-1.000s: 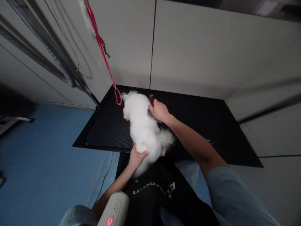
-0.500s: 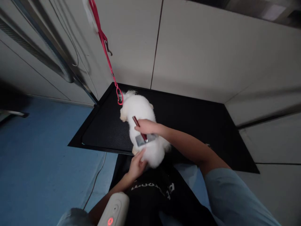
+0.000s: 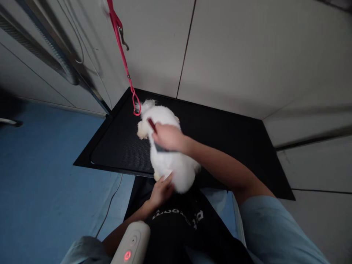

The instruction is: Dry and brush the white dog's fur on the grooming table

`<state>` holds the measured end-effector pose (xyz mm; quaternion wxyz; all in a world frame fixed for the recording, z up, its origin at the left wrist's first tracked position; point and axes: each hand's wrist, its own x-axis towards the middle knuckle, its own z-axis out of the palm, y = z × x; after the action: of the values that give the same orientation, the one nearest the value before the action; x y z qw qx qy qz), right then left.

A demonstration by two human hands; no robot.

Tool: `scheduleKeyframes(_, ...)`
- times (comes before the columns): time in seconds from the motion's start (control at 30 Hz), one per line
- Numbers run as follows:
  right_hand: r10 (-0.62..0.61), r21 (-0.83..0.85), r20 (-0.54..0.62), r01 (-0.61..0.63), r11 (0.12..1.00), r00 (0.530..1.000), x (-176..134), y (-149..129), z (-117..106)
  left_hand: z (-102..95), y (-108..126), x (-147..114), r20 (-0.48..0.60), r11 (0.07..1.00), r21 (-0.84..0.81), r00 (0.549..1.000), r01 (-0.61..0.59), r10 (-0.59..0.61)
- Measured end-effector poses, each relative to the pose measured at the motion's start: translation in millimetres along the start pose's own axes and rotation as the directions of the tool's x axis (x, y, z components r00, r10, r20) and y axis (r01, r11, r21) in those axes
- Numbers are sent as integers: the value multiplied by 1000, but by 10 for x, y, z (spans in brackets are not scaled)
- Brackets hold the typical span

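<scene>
A small white dog (image 3: 181, 174) with cream-tinted legs stands on a black grooming table, its back toward me and its head at the far end. My right hand (image 3: 168, 137) is closed around the dark red handle of a slicker brush (image 3: 152, 125). The brush's wide grey pad shows partly below the hand, blurred, against the dog's back. My left hand (image 3: 162, 190) rests against the dog's rear left flank, thumb and fingers apart; some fingertips are lost in the fur.
A red grooming loop (image 3: 136, 104) hangs by the dog's head, with a metal clip higher up. The black table (image 3: 233, 146) stands against pale wall panels (image 3: 233, 55). A white device with a red light (image 3: 132, 244) is near my left forearm. A cable runs over the blue floor (image 3: 49, 183).
My right hand and the brush have moved forward along the dog's back, toward its shoulders. My left hand keeps its place on the flank. The view has shifted slightly.
</scene>
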<state>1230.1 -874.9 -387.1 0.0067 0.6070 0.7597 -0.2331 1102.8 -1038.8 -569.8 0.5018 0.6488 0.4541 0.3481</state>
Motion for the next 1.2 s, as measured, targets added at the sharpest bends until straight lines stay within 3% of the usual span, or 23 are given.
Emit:
scheduleKeyframes(0.07, -38, -21, 186, 43, 999, 982, -25, 18, 11, -32, 2, 7, -22, 999, -36, 1000, -11, 10)
scheduleKeyframes(0.1, -5, -36, 198, 12, 999, 980, -37, 38, 11, -50, 2, 10, -30, 999, -45, 999, -22, 21)
scheduleKeyframes(0.17, 122, -68, 14, -121, 990, 992, -65, 95, -8, -86, -7, 12, -27, 998, -38, 998, -58, 57)
scheduleKeyframes(0.23, 189, -53, -204, -204, 978, 961, -109, 153, -34, -116, -37, 1, -8, 996, -15, 996, -88, 88)
scheduleKeyframes(0.27, 167, -30, -216, -177, 984, 962, -136, 179, -42, -128, -62, -9, -5, 996, -7, 996, -92, 92)
scheduleKeyframes(0.33, 53, 49, -37, -51, 997, 998, -186, 233, -45, -154, -133, -34, -20, 998, -3, 997, -68, 68)
scheduleKeyframes(0.4, 34, 104, 86, -43, 994, 996, -222, 300, -39, -186, -227, -60, -43, 1000, -12, 999, -23, 23)
scheduleKeyframes(0.47, 179, 61, -77, -174, 983, 981, -254, 367, -16, -229, -330, -80, -37, 999, -25, 999, 25, -26)
scheduleKeyframes(0.53, 268, 45, -310, -268, 962, 912, -294, 412, 50, -277, -422, -92, -5, 997, -28, 998, 68, -68)
scheduleKeyframes(0.6, 203, 107, -304, -178, 978, 931, -333, 444, 154, -335, -486, -92, 34, 996, -12, 995, 93, -93)
scheduleKeyframes(0.67, 130, 229, -167, -89, 969, 977, -350, 505, 255, -421, -503, -74, 65, 996, 19, 994, 86, -87)
scheduleKeyframes(0.73, 221, 315, -149, -166, 935, 964, -342, 619, 322, -558, -459, -31, 108, 996, 76, 993, 38, -46)
scheduleKeyframes(0.8, 401, 361, -277, -292, 886, 873, -322, 758, 378, -740, -340, 42, 177, 983, 179, 984, -51, 19)
scheduleKeyframes(0.83, 430, 392, -339, -290, 873, 837, -311, 823, 418, -831, -250, 90, 215, 963, 245, 975, -109, 56)
scheduleKeyframes(0.87, 411, 434, -362, -238, 869, 837, -298, 878, 471, -907, -139, 144, 242, 933, 314, 965, -173, 98)
scheduleKeyframes(0.93, 330, 589, -310, -92, 803, 891, -262, 965, 615, -970, 125, 262, 230, 850, 436, 950, -295, 212)
scheduleKeyframes(1.0, 345, 771, -241, -37, 635, 907, -213, 1041, 773, -862, 400, 377, 184, 766, 513, 921, -387, 342)
scheduleKeyframes(1.07, 467, 873, -239, -23, 487, 852, -170, 1127, 908, -598, 615, 466, 266, 691, 543, 878, -478, 398)
scheduleKeyframes(1.13, 534, 906, -278, 34, 422, 799, -170, 1233, 1010, -280, 716, 519, 401, 606, 585, 841, -540, 362)
scheduleKeyframes(1.2, 542, 924, -270, 57, 377, 796, -234, 1358, 1087, -29, 696, 529, 453, 541, 638, 835, -548, 313)
